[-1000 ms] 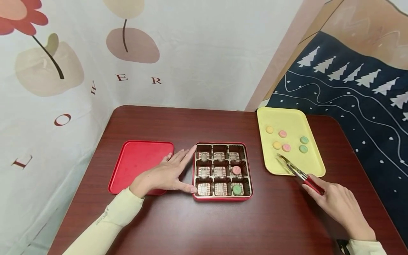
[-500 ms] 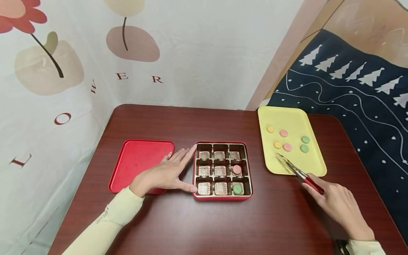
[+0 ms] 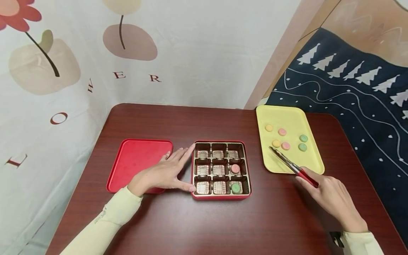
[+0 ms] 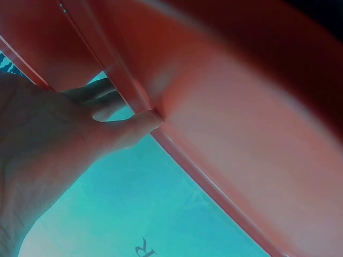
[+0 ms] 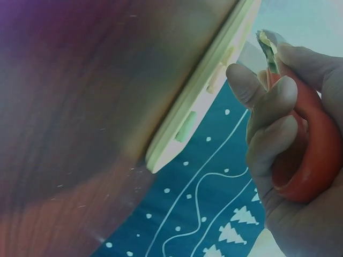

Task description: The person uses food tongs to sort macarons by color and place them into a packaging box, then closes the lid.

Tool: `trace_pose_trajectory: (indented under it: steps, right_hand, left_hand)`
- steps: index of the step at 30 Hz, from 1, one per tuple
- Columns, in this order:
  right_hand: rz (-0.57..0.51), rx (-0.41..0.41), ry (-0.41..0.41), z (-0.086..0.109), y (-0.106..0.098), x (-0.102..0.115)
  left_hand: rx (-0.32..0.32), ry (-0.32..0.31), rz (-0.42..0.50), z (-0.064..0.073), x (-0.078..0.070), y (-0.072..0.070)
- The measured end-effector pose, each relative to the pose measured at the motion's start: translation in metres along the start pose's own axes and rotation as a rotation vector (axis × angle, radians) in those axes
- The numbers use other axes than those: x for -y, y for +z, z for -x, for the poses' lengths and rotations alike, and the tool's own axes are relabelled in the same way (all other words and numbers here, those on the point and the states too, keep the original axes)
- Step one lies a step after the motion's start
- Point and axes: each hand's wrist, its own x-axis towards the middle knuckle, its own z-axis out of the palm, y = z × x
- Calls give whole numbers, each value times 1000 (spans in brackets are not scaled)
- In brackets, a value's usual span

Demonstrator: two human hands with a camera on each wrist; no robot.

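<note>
A red box point(image 3: 221, 197) with a gold-brown divided insert stands mid-table. In its right column, a pink macaron-like disc point(image 3: 235, 168) sits in the middle compartment and a green one point(image 3: 236, 188) in the front compartment. My left hand point(image 3: 165, 173) spreads its fingers along the box's left side, thumb and forefinger touching the rim corners. In my right hand point(image 3: 331, 198) I grip metal tongs point(image 3: 288, 162) with red handles point(image 5: 316, 160). The tong tips hover over the yellow tray point(image 3: 271, 166), just below a yellow disc point(image 3: 276, 143), with no disc visibly between them.
A flat red lid point(image 3: 140, 159) lies left of the box, partly under my left hand. Further yellow, pink and green discs point(image 3: 303, 138) lie in pairs on the tray. White cloth point(image 3: 197, 63) rises behind the brown table point(image 3: 207, 226); dark tree-patterned fabric point(image 3: 357, 106) borders the right.
My right hand and the tongs have shifted slightly left and away from me, bringing the tips closer to the nearer yellow disc. My left hand keeps its place at the box.
</note>
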Motion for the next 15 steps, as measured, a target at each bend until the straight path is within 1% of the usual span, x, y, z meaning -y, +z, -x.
trace_pose_trajectory:
  steps: [9,15]
  right_hand:
    - [-31,15,11,-13,1,14]
    - [-46,-13,-32,-24,2,22]
  left_hand:
    - [-1,0,-3,1,1,-1]
    - [0,-2,0,0,1,-1]
